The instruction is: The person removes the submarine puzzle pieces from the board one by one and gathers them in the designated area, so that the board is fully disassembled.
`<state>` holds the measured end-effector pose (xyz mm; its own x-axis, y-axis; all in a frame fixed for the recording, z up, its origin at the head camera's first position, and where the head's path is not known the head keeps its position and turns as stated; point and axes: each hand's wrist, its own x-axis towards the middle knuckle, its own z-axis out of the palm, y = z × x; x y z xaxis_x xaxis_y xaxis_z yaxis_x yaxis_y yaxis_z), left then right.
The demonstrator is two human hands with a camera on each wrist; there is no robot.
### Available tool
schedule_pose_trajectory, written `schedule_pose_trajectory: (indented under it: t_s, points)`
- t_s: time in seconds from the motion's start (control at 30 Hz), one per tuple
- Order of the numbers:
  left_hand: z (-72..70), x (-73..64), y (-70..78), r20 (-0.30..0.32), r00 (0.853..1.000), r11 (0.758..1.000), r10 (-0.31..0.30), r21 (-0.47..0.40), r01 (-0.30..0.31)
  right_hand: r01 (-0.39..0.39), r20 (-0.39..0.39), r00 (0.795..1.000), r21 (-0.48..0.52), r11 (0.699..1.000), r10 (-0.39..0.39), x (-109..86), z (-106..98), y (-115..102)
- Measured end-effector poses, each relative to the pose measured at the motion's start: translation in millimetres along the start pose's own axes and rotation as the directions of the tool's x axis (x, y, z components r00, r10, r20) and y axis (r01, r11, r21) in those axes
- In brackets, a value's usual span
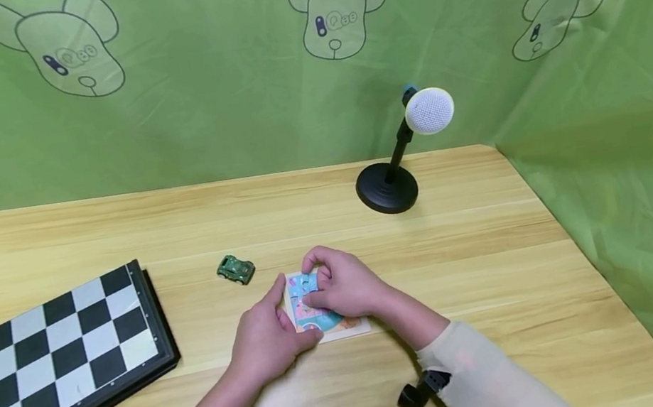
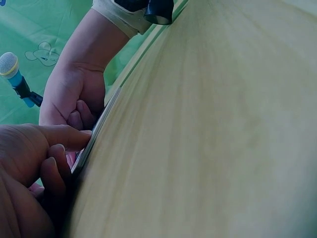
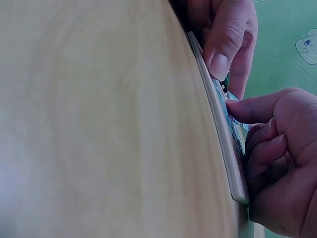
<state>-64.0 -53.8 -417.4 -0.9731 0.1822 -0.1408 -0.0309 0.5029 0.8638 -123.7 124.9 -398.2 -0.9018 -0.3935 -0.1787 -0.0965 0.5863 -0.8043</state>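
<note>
A small picture puzzle (image 1: pixel 305 318), blue and pink with a pale border, lies flat on the table between both hands. My left hand (image 1: pixel 265 340) grips its left side, thumb on the near edge and fingers along the left edge. From the right, my right hand (image 1: pixel 349 282) reaches over the puzzle. Its thumb and curled index finger pinch a light-blue puzzle piece (image 1: pixel 307 281) near the far edge. In the right wrist view, the puzzle board (image 3: pixel 225 144) appears edge-on, with the right thumb (image 3: pixel 255 106) touching its top. The right hand covers part of the picture.
A green toy car (image 1: pixel 237 269) sits just beyond the left hand. At left lies a black-and-white checkered board (image 1: pixel 59 349). A microphone on a black stand (image 1: pixel 387 187) stands at the back right. A green curtain (image 1: pixel 219 106) hangs behind the wooden table (image 1: pixel 467 230).
</note>
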Motion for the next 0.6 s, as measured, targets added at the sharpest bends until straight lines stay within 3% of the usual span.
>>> schedule_pose_trajectory:
  t_s: [0.2,0.6]
  points:
    - [0.4,0.6,0.9,0.003,1.000,1.000,-0.002,0.007,0.002,-0.025,-0.045,0.999,-0.041,0.999,0.023,-2.2,-0.7,-1.0]
    - [0.7,0.6,0.4,0.003,1.000,1.000,-0.002,-0.003,0.002,-0.045,-0.088,0.995,-0.020,0.999,0.043,-1.9,-0.5,-0.9]
